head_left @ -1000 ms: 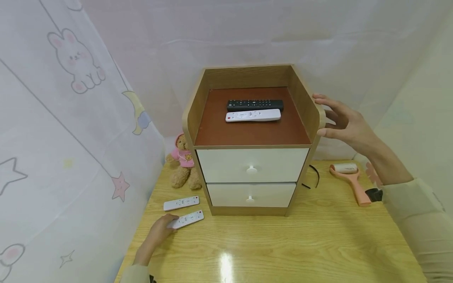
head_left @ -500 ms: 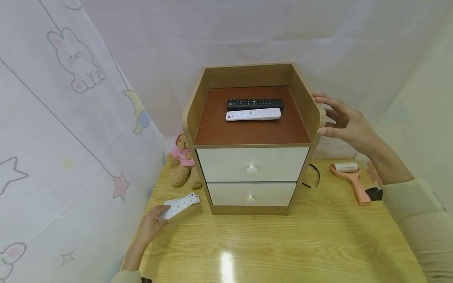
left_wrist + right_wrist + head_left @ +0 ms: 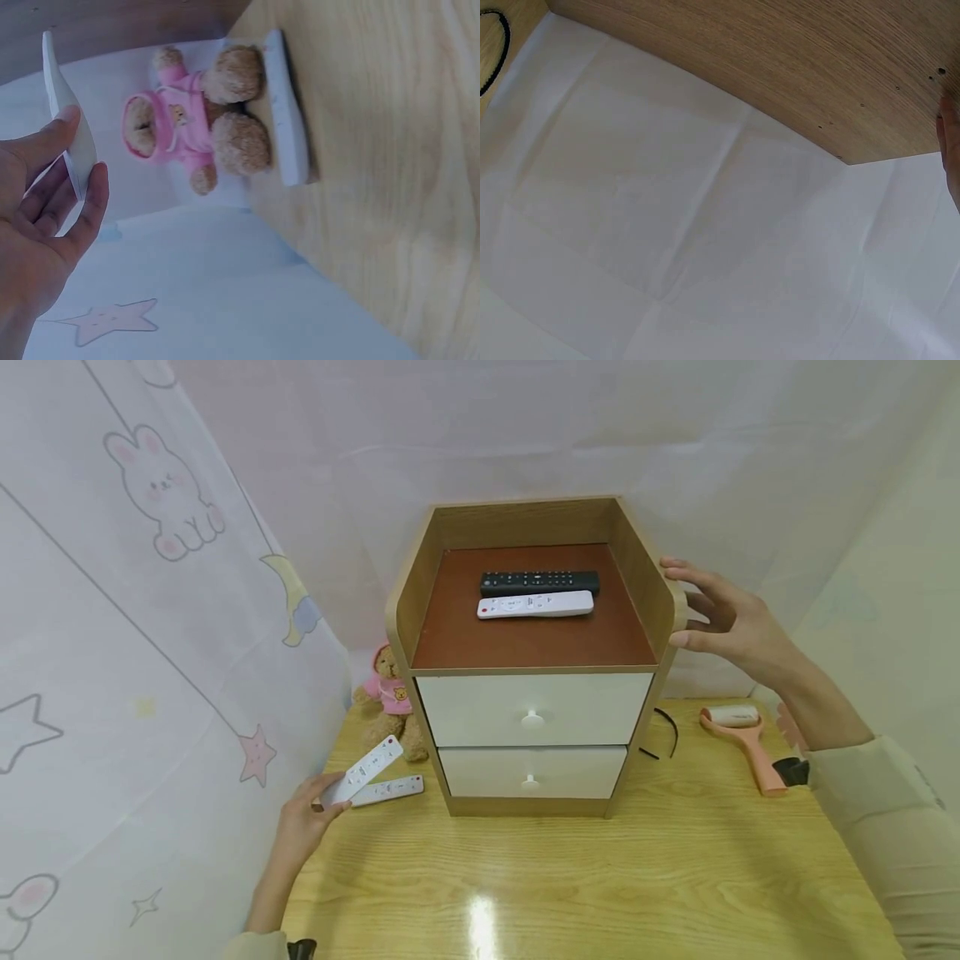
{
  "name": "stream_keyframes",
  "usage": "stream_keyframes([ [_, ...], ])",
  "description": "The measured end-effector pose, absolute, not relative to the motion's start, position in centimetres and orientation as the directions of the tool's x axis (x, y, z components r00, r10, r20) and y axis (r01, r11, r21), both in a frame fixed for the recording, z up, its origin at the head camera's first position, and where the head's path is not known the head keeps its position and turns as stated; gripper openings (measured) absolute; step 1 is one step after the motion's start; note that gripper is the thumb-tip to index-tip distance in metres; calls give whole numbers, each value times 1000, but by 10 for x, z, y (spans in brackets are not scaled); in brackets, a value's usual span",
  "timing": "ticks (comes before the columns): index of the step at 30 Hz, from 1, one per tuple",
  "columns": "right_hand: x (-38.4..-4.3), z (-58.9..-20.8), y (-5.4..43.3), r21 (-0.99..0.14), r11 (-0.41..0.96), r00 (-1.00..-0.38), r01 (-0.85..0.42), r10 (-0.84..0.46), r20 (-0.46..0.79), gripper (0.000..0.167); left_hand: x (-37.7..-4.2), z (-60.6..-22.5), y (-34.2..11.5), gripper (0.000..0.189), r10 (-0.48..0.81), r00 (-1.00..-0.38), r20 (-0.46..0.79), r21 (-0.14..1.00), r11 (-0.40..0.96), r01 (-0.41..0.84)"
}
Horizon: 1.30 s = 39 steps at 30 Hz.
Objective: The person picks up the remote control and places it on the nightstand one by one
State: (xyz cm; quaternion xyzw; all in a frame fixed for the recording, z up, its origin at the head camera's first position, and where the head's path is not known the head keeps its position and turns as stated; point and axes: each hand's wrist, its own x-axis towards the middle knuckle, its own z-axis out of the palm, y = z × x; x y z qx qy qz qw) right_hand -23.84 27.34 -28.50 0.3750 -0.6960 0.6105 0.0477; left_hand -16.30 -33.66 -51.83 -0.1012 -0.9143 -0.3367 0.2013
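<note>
Pinches in left hand (image 3: 302, 818) one white remote (image 3: 363, 770) above the table (image 3: 420, 877), aslant lengthwise with red-button end (image 3: 390, 742) up-right, near one bear (image 3: 394, 695) and one flat-lying remote (image 3: 394, 789), and touches one cabinet (image 3: 468, 710) bearing two remotes (image 3: 536, 603) with loosely spread right hand (image 3: 727, 614).

We see smooth white plastic on the held remote control (image 3: 369, 767) and on the resting remote control (image 3: 392, 790) near the table's (image 3: 547, 877) left edge, and fuzzy plush on the teddy bear (image 3: 382, 737) in a pink cloth hoodie (image 3: 393, 695) at the back left corner. The table looks wood-grained and glossy towards its front edge, while the cabinet (image 3: 641, 581) at its back edge pairs wood-grained panels with smooth white drawer fronts (image 3: 480, 710). The lint roller's (image 3: 756, 756) handle looks to us like smooth orange plastic.
</note>
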Motion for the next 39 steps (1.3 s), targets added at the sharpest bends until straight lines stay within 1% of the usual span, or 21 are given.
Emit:
stream_keyframes([
  [10, -237, -284, 273, -811, -38, -704, -584, -473, 529, 74, -157, -469, -333, 52, -15, -871, 492, 604, 726, 328],
  [14, -236, -284, 273, -811, -41, -703, -584, -473, 531, 74, -159, -453, -335, 53, -70, -875, 478, 652, 696, 301],
  [18, -236, -284, 273, -811, -35, -706, -584, -471, 529, 74, -160, -436, -333, 52, -112, -871, 478, 704, 642, 303],
  [24, -238, -284, 273, -806, -28, -703, -592, -471, 533, 75, -152, -407, -317, 49, -139, -868, 477, 751, 577, 321],
  [28, -239, -285, 274, -805, -25, -700, -593, -478, 531, 75, -153, -397, -314, 49, -160, -869, 469, 773, 550, 316],
  [32, -239, -286, 275, -802, -21, -695, -597, -485, 530, 75, -160, -390, -318, 50, -175, -866, 469, 777, 547, 310],
  [39, -238, -286, 275, -811, -5, -711, -586, -477, 517, 75, -165, -362, -317, 52, -161, -844, 512, 763, 537, 360],
])
